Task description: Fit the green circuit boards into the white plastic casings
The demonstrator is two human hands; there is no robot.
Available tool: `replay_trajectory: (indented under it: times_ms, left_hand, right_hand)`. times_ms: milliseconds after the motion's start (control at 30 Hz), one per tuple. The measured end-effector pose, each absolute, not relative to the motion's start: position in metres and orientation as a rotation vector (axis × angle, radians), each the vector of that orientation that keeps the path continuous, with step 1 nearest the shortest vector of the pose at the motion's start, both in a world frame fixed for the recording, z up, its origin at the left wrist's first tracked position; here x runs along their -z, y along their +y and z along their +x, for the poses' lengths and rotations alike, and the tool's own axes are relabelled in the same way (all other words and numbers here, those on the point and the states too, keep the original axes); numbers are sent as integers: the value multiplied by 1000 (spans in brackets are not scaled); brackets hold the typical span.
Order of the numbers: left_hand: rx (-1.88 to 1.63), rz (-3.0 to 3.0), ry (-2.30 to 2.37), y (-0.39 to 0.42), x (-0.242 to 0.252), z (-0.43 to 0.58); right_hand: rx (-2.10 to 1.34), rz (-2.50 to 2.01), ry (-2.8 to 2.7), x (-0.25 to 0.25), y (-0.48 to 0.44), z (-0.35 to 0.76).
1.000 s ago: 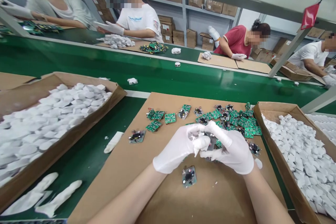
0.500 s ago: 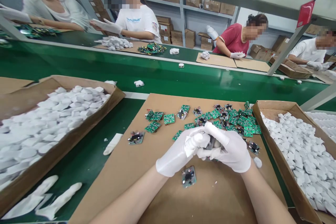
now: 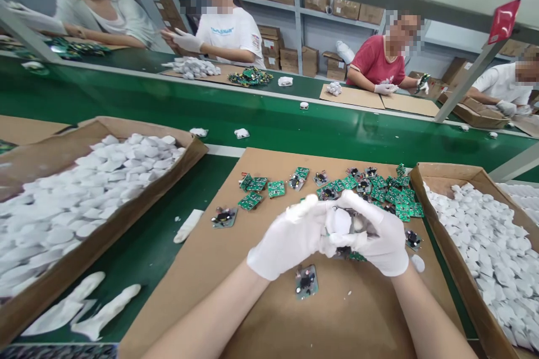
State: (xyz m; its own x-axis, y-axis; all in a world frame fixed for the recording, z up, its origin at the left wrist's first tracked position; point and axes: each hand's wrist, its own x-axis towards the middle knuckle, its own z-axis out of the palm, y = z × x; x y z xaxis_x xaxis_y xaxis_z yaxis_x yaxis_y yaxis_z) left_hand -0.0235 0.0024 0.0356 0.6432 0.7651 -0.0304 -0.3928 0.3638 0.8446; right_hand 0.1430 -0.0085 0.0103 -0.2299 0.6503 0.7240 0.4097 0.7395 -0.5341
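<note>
Both hands wear white gloves and meet over a cardboard sheet (image 3: 236, 303). My left hand (image 3: 290, 241) is closed, its fingers pinching a white plastic piece (image 3: 339, 222). My right hand (image 3: 373, 235) is wrapped round a small green circuit board (image 3: 352, 253), of which only a dark edge shows below the fingers. The white piece sits on top of that board, between the two hands. Another circuit board (image 3: 306, 282) lies flat just below my hands. Several green circuit boards (image 3: 379, 193) are scattered on the sheet beyond them.
A cardboard box (image 3: 446, 235) of white plastic pieces stands at the right, a second box (image 3: 126, 219) at the left. A green conveyor belt (image 3: 269, 118) runs across with small white parts on it. Other gloved people work on its far side. White glove fingers (image 3: 105, 314) lie at bottom left.
My left hand has turned and closed in over the white piece, pressing it against the board in my right hand. Small white parts on the belt have drifted to the right.
</note>
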Motion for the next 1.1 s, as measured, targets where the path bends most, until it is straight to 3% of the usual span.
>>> replay_trajectory:
  times_ms: [233, 467, 733, 933, 1100]
  left_hand:
    - [-823, 994, 458, 2, -36, -27]
    - [-828, 1000, 610, 3, -39, -25]
    - [-913, 904, 365, 1, -27, -19]
    - [-996, 913, 398, -4, -17, -15]
    - [-973, 920, 415, -6, -16, -15]
  right_hand:
    - [-347, -630, -1934, -23, -4, 149]
    - [-448, -747, -1864, -16, -4, 147]
    - [-686, -792, -1581, -10, -9, 133]
    - [-392, -628, -1841, -11, -7, 135]
    - [-368, -652, -1874, -14, -9, 134]
